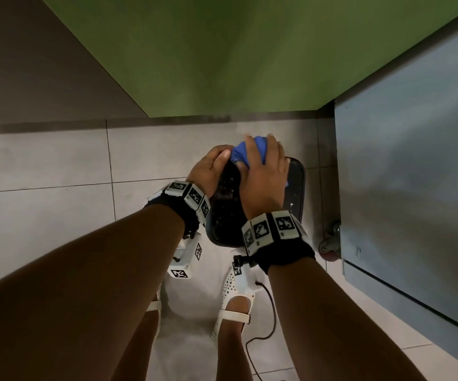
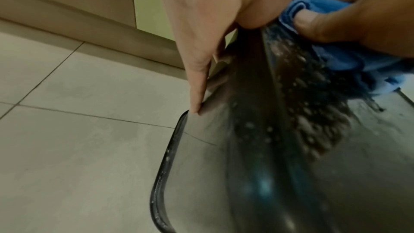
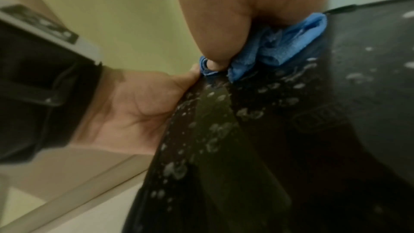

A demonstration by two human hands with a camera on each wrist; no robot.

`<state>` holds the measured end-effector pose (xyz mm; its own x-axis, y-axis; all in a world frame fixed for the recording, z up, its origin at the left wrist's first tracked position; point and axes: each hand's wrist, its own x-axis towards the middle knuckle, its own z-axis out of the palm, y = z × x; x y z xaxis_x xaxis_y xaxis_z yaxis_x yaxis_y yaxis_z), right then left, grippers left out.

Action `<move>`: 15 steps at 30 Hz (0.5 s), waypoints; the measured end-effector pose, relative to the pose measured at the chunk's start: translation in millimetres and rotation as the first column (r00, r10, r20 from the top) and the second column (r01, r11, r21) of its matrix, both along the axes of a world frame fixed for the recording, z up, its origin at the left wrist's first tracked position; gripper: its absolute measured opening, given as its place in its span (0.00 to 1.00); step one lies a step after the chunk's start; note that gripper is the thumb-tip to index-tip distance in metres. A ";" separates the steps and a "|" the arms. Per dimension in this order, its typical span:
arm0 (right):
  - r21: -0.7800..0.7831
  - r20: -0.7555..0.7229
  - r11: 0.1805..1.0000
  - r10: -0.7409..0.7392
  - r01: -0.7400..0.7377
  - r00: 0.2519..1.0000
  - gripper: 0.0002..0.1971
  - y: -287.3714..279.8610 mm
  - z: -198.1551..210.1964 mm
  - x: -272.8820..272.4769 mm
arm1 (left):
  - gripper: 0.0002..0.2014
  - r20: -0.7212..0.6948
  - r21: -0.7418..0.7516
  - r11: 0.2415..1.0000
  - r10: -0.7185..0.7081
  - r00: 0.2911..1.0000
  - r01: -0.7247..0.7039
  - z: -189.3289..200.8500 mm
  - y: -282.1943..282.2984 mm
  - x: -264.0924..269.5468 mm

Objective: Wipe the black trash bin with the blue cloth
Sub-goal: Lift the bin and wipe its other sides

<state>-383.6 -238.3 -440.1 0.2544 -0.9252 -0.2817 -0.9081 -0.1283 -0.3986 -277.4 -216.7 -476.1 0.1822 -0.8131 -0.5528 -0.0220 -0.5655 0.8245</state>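
Observation:
The black trash bin (image 1: 296,188) stands on the tiled floor below me, its top speckled with wet droplets (image 2: 298,112). My right hand (image 1: 263,174) grips the bunched blue cloth (image 1: 242,151) and presses it on the bin's far top edge. In the right wrist view the blue cloth (image 3: 282,49) bulges out under the palm against the bin (image 3: 291,148). My left hand (image 1: 211,167) holds the bin's far left edge, thumb on top beside the cloth. In the left wrist view the fingers (image 2: 199,77) lie down the bin's side (image 2: 257,174), next to the cloth (image 2: 336,59).
A grey cabinet (image 1: 415,188) on a castor wheel (image 1: 331,244) stands close to the bin's right. A green wall (image 1: 250,64) rises just behind the bin. My feet in white sandals (image 1: 233,306) and a black cable (image 1: 263,325) are on the floor in front of it.

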 end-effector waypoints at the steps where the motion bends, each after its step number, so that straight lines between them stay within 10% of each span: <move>1: 0.006 -0.030 1.000 -0.029 0.029 0.999 0.25 0.5 -1.2 -2.7 | 0.15 0.007 0.013 1.000 0.010 1.000 -0.011 0.3 -0.3 -0.2; 9: 0.113 -0.060 0.745 -0.655 0.658 0.753 0.31 -5.3 -4.6 -37.9 | 0.17 0.035 0.070 0.997 0.042 0.998 -0.045 1.8 1.6 -2.0; 15: 0.024 0.014 0.944 -0.328 0.328 0.944 0.28 -33.4 -3.1 -52.0 | 0.11 0.004 0.137 0.986 0.092 0.996 -0.092 7.9 26.5 -14.7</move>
